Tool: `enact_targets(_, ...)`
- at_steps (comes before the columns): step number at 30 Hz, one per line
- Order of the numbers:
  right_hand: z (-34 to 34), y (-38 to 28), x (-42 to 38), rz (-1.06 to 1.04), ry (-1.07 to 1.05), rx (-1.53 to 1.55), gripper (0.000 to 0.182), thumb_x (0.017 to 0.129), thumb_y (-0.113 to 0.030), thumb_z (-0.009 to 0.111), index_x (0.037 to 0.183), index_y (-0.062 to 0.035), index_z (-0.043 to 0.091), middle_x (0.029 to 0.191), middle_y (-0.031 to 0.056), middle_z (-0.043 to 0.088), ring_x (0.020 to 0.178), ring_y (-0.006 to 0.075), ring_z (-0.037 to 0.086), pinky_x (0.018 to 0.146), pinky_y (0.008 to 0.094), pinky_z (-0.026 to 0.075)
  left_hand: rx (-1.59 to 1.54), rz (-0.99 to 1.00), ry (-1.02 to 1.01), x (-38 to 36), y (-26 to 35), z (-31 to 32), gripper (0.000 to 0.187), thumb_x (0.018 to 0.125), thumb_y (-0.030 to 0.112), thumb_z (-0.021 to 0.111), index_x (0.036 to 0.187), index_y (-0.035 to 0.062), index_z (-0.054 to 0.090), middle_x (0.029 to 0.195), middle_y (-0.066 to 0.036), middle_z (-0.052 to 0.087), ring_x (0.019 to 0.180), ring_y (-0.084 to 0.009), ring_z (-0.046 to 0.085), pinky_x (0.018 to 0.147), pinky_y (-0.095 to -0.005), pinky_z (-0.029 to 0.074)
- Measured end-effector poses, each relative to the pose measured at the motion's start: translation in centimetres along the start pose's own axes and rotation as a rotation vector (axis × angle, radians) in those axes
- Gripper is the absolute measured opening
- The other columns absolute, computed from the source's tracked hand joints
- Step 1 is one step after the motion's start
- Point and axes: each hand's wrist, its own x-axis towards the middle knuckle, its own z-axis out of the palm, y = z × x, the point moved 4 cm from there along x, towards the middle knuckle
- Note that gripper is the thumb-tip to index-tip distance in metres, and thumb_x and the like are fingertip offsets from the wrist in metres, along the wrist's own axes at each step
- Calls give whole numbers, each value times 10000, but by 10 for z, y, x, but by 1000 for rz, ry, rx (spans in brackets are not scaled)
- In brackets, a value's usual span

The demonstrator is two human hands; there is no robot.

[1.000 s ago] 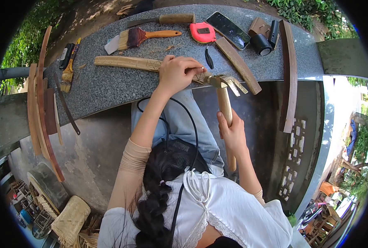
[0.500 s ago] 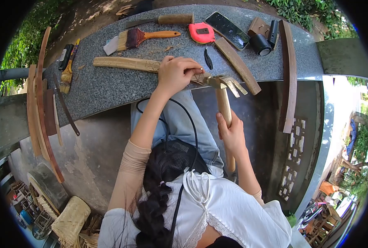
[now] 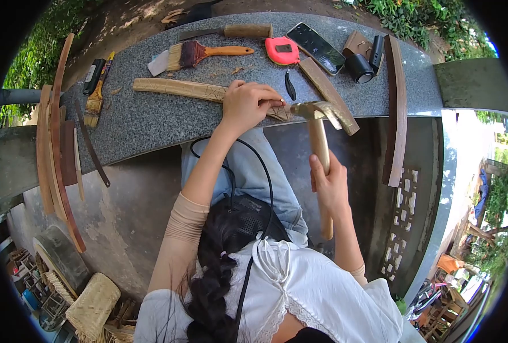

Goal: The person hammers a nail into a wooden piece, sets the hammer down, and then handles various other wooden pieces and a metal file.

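Observation:
My left hand (image 3: 247, 106) rests on a long pale wooden strip (image 3: 177, 88) lying along the near edge of the stone tabletop (image 3: 151, 123). Its thumb and fingers are pinched together around something small with a bright tip, mostly hidden, above the strip's marked right end. Pencil-like zigzag lines show on the wood. In my right hand (image 3: 329, 186) is a claw hammer (image 3: 319, 140), gripped by its wooden handle. The metal head is just right of the strip's end, with the claw pointing right.
Around the work lie a wide paintbrush (image 3: 219, 51), a wood-handled knife (image 3: 245, 30), a pink tape measure (image 3: 282, 51), a phone (image 3: 316, 47) and a shorter wooden piece (image 3: 329, 94). Dark strips (image 3: 398, 108) overhang the right edge; several strips (image 3: 55, 143) and a thin blade (image 3: 88, 140) overhang the left.
The hammer and my right hand have shifted slightly right, the head drawing away from the strip's end. My left hand keeps its pinch over the strip.

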Motion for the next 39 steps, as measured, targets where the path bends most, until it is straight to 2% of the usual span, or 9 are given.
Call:
enact_targets(2, -9, -13, 2, -66, 60, 22, 374, 984, -400, 603, 961, -27, 605, 570, 42, 558, 487, 128, 567, 480, 314, 440, 0, -9, -10, -1, -1, 0, 81, 830, 226, 697, 807, 230, 774, 845, 94, 730, 824, -108, 657, 792, -317, 371)
enact_targets(6, -13, -36, 2, -182, 123, 8, 368, 985, -377, 609, 920, -15, 591, 560, 63, 559, 478, 152, 568, 481, 331, 431, 3, -4, -13, 0, -1, -1, 83, 824, 218, 693, 820, 232, 775, 855, 100, 730, 837, -105, 660, 792, -316, 373)
enact_targets(12, -7, -37, 11, -176, 60, -157, 355, 970, -357, 634, 939, -5, 597, 566, 119, 565, 473, 214, 574, 492, 361, 430, -18, 6, 13, 0, -2, -1, 92, 820, 205, 688, 829, 235, 774, 863, 112, 729, 847, -101, 661, 813, -315, 385)
enact_targets(17, -10, -47, 1, -222, 131, 0, 353, 975, -364, 625, 935, -15, 594, 560, 87, 560, 484, 183, 576, 503, 350, 440, -32, -13, -40, 0, -3, 1, 100, 820, 192, 686, 829, 234, 776, 865, 111, 731, 841, -105, 662, 818, -315, 394)
enact_targets(21, -4, -36, 10, -150, 20, -151, 337, 968, -346, 635, 918, -15, 596, 560, 104, 568, 485, 205, 593, 504, 350, 442, -35, -5, 7, -1, -3, -1, 107, 822, 188, 684, 822, 237, 779, 864, 108, 734, 835, -106, 662, 815, -317, 394)
enact_targets(26, -12, -52, -3, -256, 159, -20, 296, 967, -304, 640, 933, -14, 591, 557, 108, 571, 492, 216, 612, 500, 350, 440, -42, -20, -27, -1, -4, 1, 83, 819, 209, 699, 826, 227, 780, 863, 103, 736, 837, -106, 663, 814, -319, 393)
enact_targets(32, -9, -49, 0, -257, 106, -164, 299, 963, -297, 649, 911, -10, 579, 559, 119, 570, 480, 242, 606, 490, 354, 438, -76, -36, -32, 2, -8, -1, 89, 829, 265, 715, 848, 213, 785, 871, 76, 743, 832, -125, 668, 823, -317, 409)
enact_targets(36, -13, -57, -4, -283, 192, -21, 298, 967, -300, 645, 902, -17, 576, 551, 99, 559, 477, 206, 600, 488, 349, 434, -151, -78, -87, 0, -12, 2, 126, 836, 283, 720, 879, 184, 785, 880, 41, 750, 810, -170, 682, 822, -335, 452)
enact_targets(39, -2, -52, 5, -279, 116, -216, 303, 963, -307, 647, 901, -19, 575, 547, 134, 557, 481, 265, 611, 494, 360, 440, -144, -62, -33, -1, -9, -2, 124, 848, 292, 707, 879, 211, 795, 834, 32, 745, 781, -184, 666, 822, -346, 443)
